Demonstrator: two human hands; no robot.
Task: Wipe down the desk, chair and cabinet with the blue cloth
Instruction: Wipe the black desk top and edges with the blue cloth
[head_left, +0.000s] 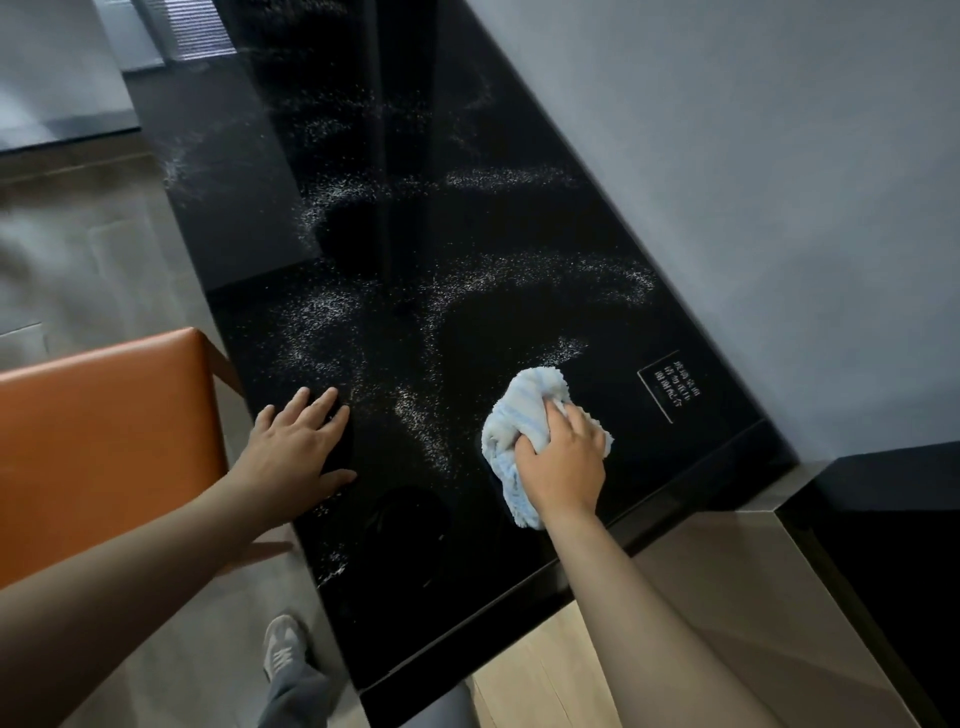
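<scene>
Your right hand (563, 462) grips the blue cloth (519, 410), fingers curled into the bunched fabric, pressing it onto the desk (415, 597) near its front right corner. Your left hand (296, 447) lies flat on the desk, fingers spread, holding nothing. White grit (519, 275) streaks the surface between your hands and beyond the cloth. Printed label (670, 389) just right of the cloth; orange chair (104, 441) beside the desk's left edge. Cloth's long axis runs near-to-far, far end pointing away from you.
</scene>
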